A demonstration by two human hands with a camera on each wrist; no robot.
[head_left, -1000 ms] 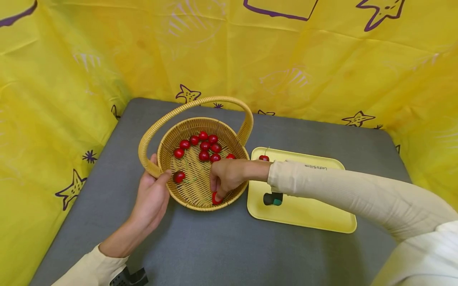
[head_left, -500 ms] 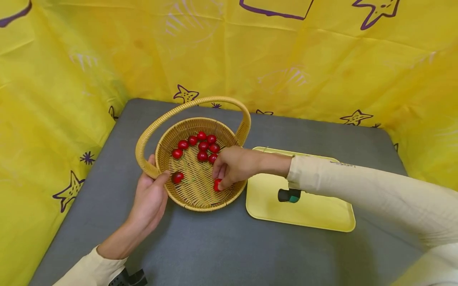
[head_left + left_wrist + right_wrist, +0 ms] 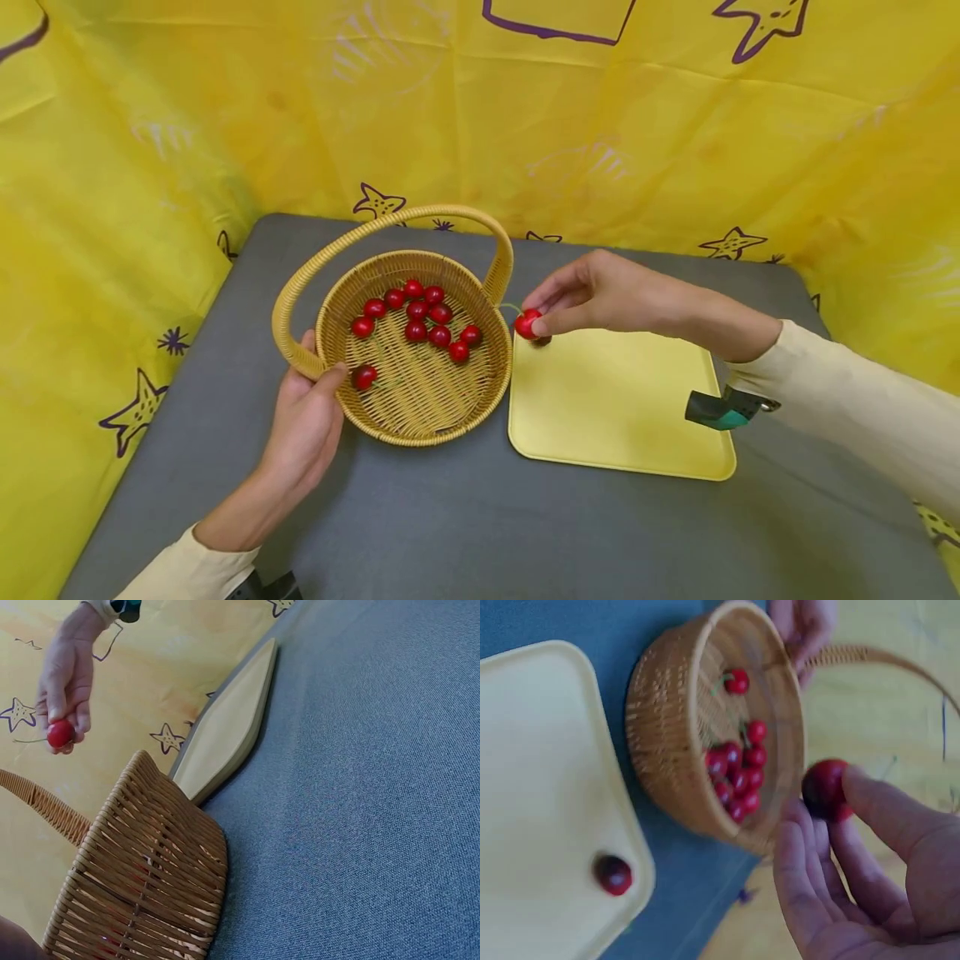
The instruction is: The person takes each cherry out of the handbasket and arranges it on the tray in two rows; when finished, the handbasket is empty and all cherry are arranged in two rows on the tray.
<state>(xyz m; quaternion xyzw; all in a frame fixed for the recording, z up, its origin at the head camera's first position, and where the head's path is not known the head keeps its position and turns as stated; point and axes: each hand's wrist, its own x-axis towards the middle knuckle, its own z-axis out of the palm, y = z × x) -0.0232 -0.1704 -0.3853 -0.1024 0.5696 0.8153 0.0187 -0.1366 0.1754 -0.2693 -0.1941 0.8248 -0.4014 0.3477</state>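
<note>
My left hand (image 3: 307, 417) grips the left rim of a round wicker basket (image 3: 420, 435), thumb over the edge beside the base of its tall handle (image 3: 390, 218). Several red cherries (image 3: 417, 310) lie inside, mostly grouped toward the back, with a single dark one (image 3: 364, 377) near the left wall. My right hand (image 3: 592, 296) pinches a cherry (image 3: 827, 789) with a green stem between thumb and fingers, raised over the far left corner of a yellow tray (image 3: 622, 417). Another cherry (image 3: 613, 874) lies on the tray near that corner, partly covered by the held one in the head view.
The basket and tray stand side by side on a grey cloth-covered table (image 3: 450, 533). Yellow fabric (image 3: 480, 108) printed with starfish hangs behind and to the left. Dark devices are strapped at both wrists, the right one (image 3: 723, 410) overlapping the tray's right edge.
My right hand has lifted a cherry from the basket's front right and carried it right, over the tray corner. My left hand keeps its grip on the rim.
</note>
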